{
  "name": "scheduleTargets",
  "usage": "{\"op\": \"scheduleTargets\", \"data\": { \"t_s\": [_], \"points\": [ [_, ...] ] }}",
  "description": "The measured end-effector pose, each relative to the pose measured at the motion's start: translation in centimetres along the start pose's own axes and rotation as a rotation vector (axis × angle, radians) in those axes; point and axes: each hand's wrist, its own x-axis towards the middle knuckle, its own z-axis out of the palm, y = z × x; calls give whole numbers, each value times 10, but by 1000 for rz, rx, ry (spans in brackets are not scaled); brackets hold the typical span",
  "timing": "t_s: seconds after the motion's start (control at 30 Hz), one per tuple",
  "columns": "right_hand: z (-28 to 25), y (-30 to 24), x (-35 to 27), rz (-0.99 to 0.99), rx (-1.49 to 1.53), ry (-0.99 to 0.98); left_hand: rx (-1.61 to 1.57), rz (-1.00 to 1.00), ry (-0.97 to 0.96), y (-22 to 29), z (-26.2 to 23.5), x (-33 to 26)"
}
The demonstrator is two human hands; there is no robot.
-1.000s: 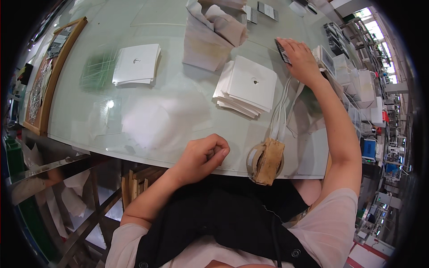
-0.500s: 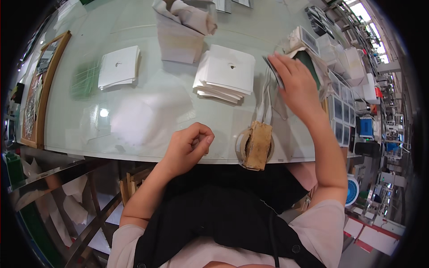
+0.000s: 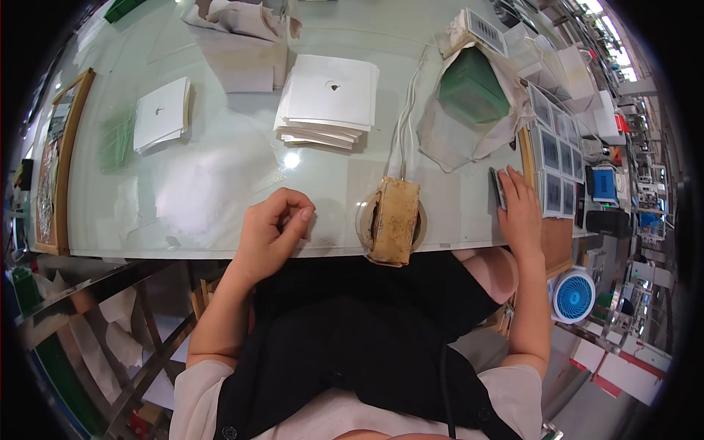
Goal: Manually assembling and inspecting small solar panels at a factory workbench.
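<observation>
Head view, left hand: my left hand (image 3: 273, 229) rests loosely curled at the near edge of the glass table (image 3: 220, 191), holding nothing.
Head view, right hand: my right hand (image 3: 519, 209) lies flat, fingers on a thin dark slab (image 3: 498, 188) at the table's right end.
Head view, between: a brown block on a tape roll (image 3: 394, 218).
Head view, beyond: a white paper stack (image 3: 330, 99).

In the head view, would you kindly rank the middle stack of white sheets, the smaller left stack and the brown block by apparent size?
1. Middle stack of white sheets
2. Smaller left stack
3. Brown block: close to the left stack and nearer the camera, so those two are unsure.
</observation>
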Motion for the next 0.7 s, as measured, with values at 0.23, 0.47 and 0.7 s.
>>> {"op": "scheduleTargets", "data": {
  "t_s": [0.23, 0.47, 0.7],
  "points": [
    [-17, -1, -1, 30, 170, -91, 20, 4, 36, 2, 3, -3],
    [-84, -68, 56, -124, 302, -76, 104, 68, -42, 0, -3, -3],
    [-52, -115, 277, -587, 295, 314, 111, 136, -28, 6, -6, -1]
  ]
}}
